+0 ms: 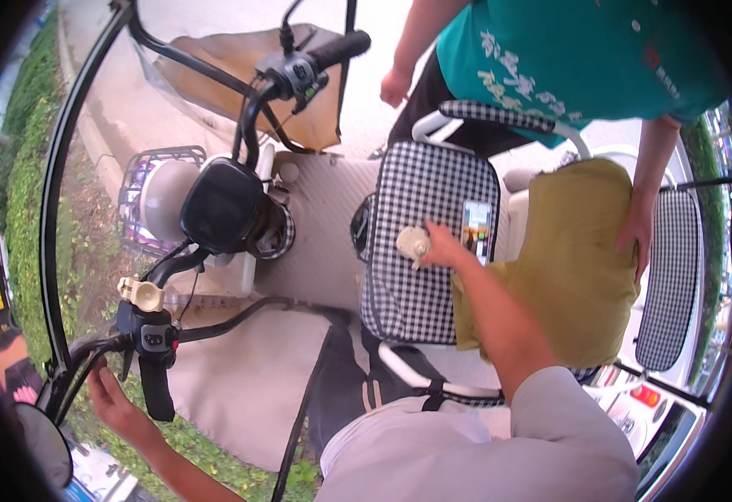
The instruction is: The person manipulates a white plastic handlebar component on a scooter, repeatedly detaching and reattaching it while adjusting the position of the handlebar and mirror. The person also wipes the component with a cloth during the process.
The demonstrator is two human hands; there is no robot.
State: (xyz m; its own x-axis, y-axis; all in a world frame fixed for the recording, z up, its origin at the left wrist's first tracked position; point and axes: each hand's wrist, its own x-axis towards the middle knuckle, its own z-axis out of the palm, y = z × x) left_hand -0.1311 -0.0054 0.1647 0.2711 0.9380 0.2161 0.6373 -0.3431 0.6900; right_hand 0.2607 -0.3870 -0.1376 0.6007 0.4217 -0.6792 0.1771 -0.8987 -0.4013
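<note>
My right hand point(445, 248) is closed on a beige round plastic piece point(413, 243) with a small tab, over the black-and-white checked seat point(412, 301). Beside that hand, a flat thing like a phone point(476, 226) lies on the seat. My left hand point(117, 406) reaches up with fingers stretched by the black bars and lever under the left handlebar grip point(157, 386); whether the fingertips touch them is unclear. A similar beige plastic clamp point(142, 294) sits on the handlebar above the switch block point(150, 333).
A co-worker in a teal shirt point(567, 58) stands at the far side, one hand point(635, 241) on a mustard cloth point(571, 268) draped over the rear seat. The vehicle's black front housing point(222, 207), right grip point(341, 50), frame bars and white armrest point(404, 368) surround the space.
</note>
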